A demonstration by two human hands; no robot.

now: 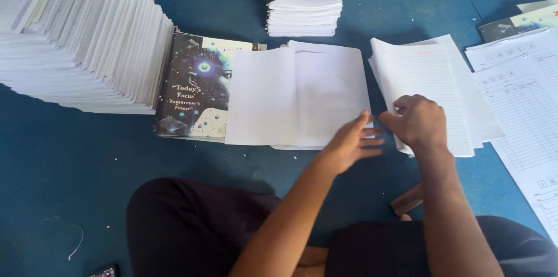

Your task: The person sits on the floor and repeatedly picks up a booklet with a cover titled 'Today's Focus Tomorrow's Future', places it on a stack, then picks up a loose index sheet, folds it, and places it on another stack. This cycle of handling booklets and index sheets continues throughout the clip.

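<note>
White ruled sheets lay fanned at one o'clock of your knees, your right hand curled, pinching their near edge, your left hand flat, fingers spread, on the folded blank pages at nine o'clock of them, blue floor beneath.

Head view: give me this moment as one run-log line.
left hand flat on folded blank sheets | right hand pinching ruled sheets | printed cover under blank sheets | surface: blue floor
</note>
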